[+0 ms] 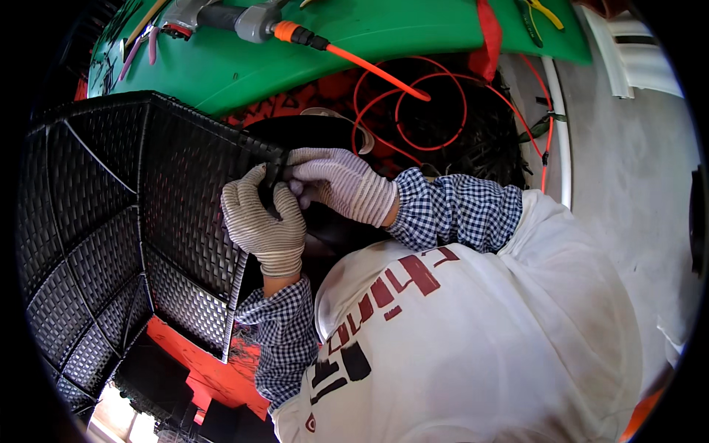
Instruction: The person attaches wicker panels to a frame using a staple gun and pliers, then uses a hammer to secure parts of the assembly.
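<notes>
Two gloved hands are working at the corner of a black wicker panel

The left hand [264,221] is wearing a striped glove and is holding a black strip [270,198] between thumb and forefinger, its grip narrow. The right hand [343,181], gloved too, is bending its fingers close together and touching the strip's upper end by the panel's corner; its fingertips are partly hiding, so I cannot tell whether they are pinching anything.

The wicker panel [192,177] is standing just left of both hands, its top corner reaching in between them and its woven face spreading away to the left. The left hand's fingers are resting against its edge.

Checked sleeves [458,210] are covering both forearms, and a white shirt [480,347] is filling the lower right. Beyond the right hand, a bucket [329,113] is showing part of its pale rim, and black scraps [484,151] are lying near it.

Farther out, a green counter [421,33] is carrying a power tool [229,21], pink-handled pliers [140,53] and yellow-handled pliers [546,13]. An orange hose [369,66] is running from the tool and looping below the counter, while a white pipe [559,140] is passing at the right over grey floor [628,184].
</notes>
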{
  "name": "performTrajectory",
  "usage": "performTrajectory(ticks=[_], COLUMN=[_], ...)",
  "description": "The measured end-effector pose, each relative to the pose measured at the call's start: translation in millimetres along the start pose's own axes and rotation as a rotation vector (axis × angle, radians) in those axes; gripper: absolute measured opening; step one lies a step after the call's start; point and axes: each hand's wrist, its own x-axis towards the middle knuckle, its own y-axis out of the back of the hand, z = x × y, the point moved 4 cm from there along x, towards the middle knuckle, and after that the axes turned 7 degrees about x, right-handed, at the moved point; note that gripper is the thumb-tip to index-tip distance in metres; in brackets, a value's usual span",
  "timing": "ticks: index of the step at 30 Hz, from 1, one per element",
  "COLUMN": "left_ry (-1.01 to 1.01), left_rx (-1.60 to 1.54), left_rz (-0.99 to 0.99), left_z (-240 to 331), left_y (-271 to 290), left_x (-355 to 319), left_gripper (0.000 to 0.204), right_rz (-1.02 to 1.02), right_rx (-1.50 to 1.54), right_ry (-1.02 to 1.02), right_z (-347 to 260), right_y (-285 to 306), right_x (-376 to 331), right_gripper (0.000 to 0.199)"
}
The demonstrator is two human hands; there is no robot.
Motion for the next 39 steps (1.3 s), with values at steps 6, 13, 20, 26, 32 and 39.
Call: performTrajectory(ticks=[6, 13, 20, 26, 32, 39], left_ry=[0.016, 0.072, 0.104, 0.085, 0.112, 0.133], left_rx=[0.194, 0.431, 0.423, 0.159, 0.116, 0.108], left_rz=[0.005, -0.005, -0.015, -0.054, -0.066, -0.103], left_z=[-8, -8, -7, -7, -9, -6], left_y=[-10, -16, -18, -8, -9, -8], left_x=[-4, -2, 1, 4, 5, 6], left_gripper=[0.030, 0.029, 0.027, 0.025, 0.025, 0.023], right_rz=[0.062, 0.141, 0.206, 0.167, 0.187, 0.235], right_rx=[0.083, 0.133, 0.066, -0.084, -0.144, -0.237], right_ry=[-0.080, -0.141, -0.104, -0.043, -0.062, -0.027], right_z=[7, 2, 2, -10, -13, -12], right_y=[4, 0, 5, -8, -10, -7], right_x=[7, 2, 5, 2, 3, 6], right_gripper=[0.010, 0.007, 0.014, 0.013, 0.017, 0.022])
